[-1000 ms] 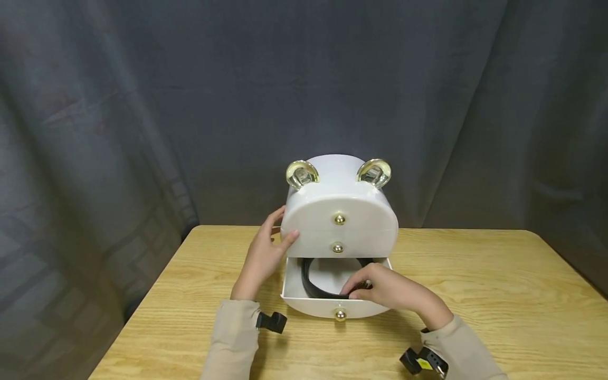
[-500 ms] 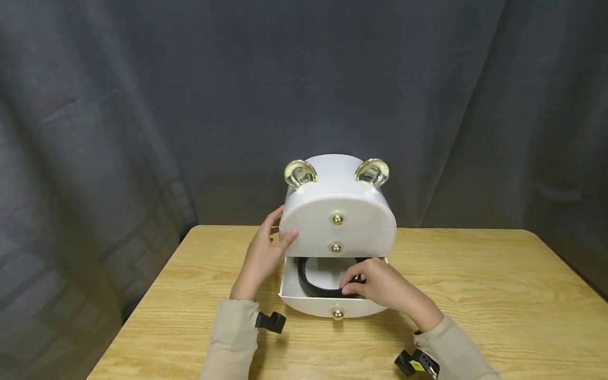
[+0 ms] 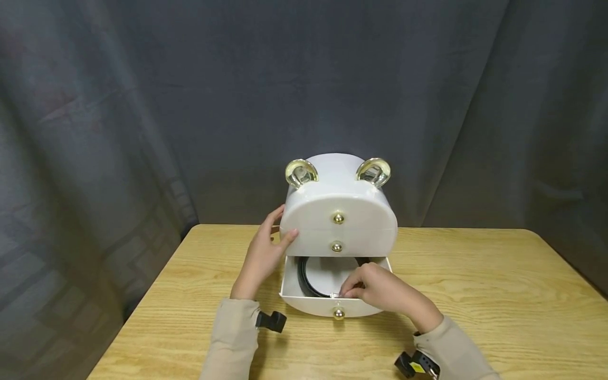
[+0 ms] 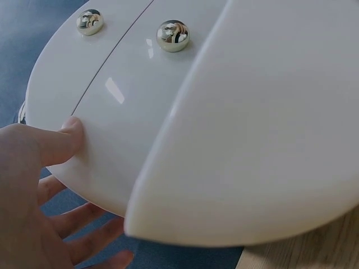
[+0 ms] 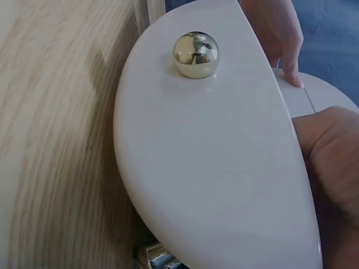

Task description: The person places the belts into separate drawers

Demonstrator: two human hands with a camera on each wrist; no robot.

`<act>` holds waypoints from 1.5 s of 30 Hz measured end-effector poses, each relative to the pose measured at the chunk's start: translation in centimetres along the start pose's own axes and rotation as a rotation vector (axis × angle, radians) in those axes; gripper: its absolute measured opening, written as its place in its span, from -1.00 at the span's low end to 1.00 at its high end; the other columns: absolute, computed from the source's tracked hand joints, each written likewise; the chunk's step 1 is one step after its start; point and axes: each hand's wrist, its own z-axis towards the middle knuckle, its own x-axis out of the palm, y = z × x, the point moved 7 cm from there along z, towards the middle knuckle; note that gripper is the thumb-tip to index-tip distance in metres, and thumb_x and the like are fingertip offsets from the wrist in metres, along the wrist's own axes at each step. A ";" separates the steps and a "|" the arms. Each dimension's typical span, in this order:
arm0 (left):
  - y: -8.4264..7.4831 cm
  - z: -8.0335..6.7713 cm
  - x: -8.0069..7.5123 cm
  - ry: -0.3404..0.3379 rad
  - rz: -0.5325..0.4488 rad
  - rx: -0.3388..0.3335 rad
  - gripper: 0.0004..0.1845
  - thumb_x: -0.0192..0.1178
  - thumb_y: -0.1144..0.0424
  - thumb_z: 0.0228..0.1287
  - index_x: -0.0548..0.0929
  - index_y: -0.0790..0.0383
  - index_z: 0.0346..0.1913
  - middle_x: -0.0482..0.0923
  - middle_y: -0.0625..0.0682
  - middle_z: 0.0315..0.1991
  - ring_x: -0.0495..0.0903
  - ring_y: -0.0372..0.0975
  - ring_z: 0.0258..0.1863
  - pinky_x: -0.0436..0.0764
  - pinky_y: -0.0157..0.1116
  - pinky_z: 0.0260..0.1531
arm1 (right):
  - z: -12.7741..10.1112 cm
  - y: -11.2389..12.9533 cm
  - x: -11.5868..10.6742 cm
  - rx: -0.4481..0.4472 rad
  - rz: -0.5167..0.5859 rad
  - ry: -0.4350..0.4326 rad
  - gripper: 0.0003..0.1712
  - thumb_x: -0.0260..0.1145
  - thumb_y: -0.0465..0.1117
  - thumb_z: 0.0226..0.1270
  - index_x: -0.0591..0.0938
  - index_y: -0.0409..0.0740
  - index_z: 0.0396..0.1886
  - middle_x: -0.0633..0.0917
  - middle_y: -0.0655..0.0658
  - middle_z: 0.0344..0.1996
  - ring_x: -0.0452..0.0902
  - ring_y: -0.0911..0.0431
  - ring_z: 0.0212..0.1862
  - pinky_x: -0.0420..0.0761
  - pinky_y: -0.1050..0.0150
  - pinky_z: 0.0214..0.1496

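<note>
A white bear-shaped drawer box (image 3: 338,206) with gold ears stands on the table, its bottom drawer (image 3: 293,285) pulled out. Inside the drawer lies a coiled black belt (image 3: 305,279), with a silver buckle (image 3: 334,295) close to the front wall. My right hand (image 3: 380,287) reaches over the drawer's right side and pinches the belt at the buckle; its fingertips are hidden in the right wrist view. My left hand (image 3: 266,250) rests on the box's left side. In the left wrist view its thumb (image 4: 67,140) touches the front, with the other fingers spread along the side.
The upper two drawers, with gold knobs (image 3: 338,218), are closed. Under the box is a light wooden table (image 3: 199,316), and a dark grey curtain (image 3: 237,105) hangs behind it. The drawer's front carries a gold knob (image 5: 196,55).
My right hand lifted slightly with the belt, then lowered back toward the drawer's front wall. The silver buckle has come into view by its fingertips. My left hand stays put.
</note>
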 end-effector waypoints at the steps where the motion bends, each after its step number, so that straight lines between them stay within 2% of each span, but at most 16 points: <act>1: 0.0 0.0 0.0 0.000 -0.001 0.001 -0.31 0.23 -0.03 0.39 0.25 -0.11 0.51 0.38 0.06 0.36 0.44 0.02 0.25 0.51 0.10 0.13 | 0.0 0.0 0.0 0.001 -0.002 -0.007 -0.92 0.44 -0.34 0.19 0.81 -0.11 -0.42 0.78 0.03 -0.40 0.65 0.30 -0.29 0.65 0.36 -0.25; 8: 0.1 0.0 0.0 0.000 0.002 0.001 -0.31 0.23 -0.01 0.39 0.25 -0.10 0.51 0.38 0.06 0.36 0.45 0.02 0.25 0.51 0.10 0.14 | 0.2 -0.6 0.0 0.063 -0.002 -0.059 -0.85 0.49 -0.38 0.13 0.80 -0.03 -0.45 0.77 0.08 -0.43 0.59 0.32 -0.37 0.60 0.37 -0.33; 16: 0.2 0.1 0.0 0.009 0.006 -0.005 -0.29 0.23 -0.03 0.39 0.22 -0.12 0.52 0.35 0.06 0.39 0.43 0.03 0.27 0.48 0.15 0.15 | -0.3 -0.2 -0.7 0.039 0.078 -0.103 -0.85 0.45 -0.35 0.21 0.76 -0.18 -0.21 0.76 0.03 -0.29 0.65 0.22 -0.22 0.63 0.30 -0.22; 23: 0.1 0.5 0.2 0.007 0.013 0.016 -0.30 0.23 -0.06 0.38 0.24 -0.10 0.51 0.35 0.05 0.39 0.44 0.01 0.25 0.48 0.12 0.15 | -1.4 1.0 -2.5 0.080 0.107 -0.234 -0.87 0.42 -0.26 0.27 0.78 -0.05 -0.19 0.74 0.11 -0.31 0.60 0.24 -0.30 0.61 0.30 -0.31; 27: 0.1 0.6 0.3 0.008 0.018 0.007 -0.29 0.22 -0.07 0.39 0.23 -0.12 0.52 0.35 0.04 0.39 0.44 0.01 0.26 0.50 0.11 0.14 | -2.2 1.9 -3.0 0.066 0.120 -0.323 -0.88 0.42 -0.24 0.28 0.78 -0.03 -0.19 0.75 0.12 -0.33 0.61 0.24 -0.30 0.62 0.32 -0.32; 32: 0.1 0.4 0.1 -0.001 0.029 -0.011 -0.30 0.23 -0.04 0.39 0.23 -0.13 0.52 0.35 0.04 0.39 0.44 0.00 0.25 0.51 0.11 0.13 | -3.3 3.1 -2.5 0.020 0.164 -0.390 -0.85 0.43 -0.24 0.27 0.77 -0.04 -0.17 0.77 0.07 -0.27 0.65 0.23 -0.28 0.65 0.31 -0.27; 35: -0.1 0.4 0.2 -0.004 0.035 -0.001 -0.29 0.23 -0.03 0.39 0.23 -0.09 0.52 0.36 0.05 0.39 0.45 0.00 0.25 0.50 0.09 0.14 | -4.1 3.5 -1.9 0.024 0.206 -0.413 -0.84 0.45 -0.26 0.24 0.77 -0.08 -0.17 0.77 0.06 -0.25 0.67 0.24 -0.25 0.67 0.29 -0.20; 40: -0.5 0.4 0.5 -0.004 0.024 0.012 -0.30 0.24 -0.01 0.39 0.25 -0.06 0.51 0.37 0.04 0.38 0.45 -0.01 0.24 0.49 0.06 0.16 | -5.5 3.6 -1.1 0.088 0.299 -0.449 -0.83 0.44 -0.26 0.26 0.76 -0.17 -0.16 0.77 0.01 -0.23 0.69 0.24 -0.22 0.69 0.28 -0.16; 45: -0.6 0.4 0.9 0.010 0.014 -0.003 -0.31 0.24 -0.03 0.38 0.25 -0.12 0.51 0.36 -0.02 0.39 0.44 -0.04 0.25 0.52 0.06 0.13 | -7.0 3.6 -0.5 0.155 0.299 -0.537 -0.83 0.45 -0.27 0.23 0.76 -0.12 -0.16 0.78 0.03 -0.24 0.68 0.24 -0.22 0.67 0.32 -0.15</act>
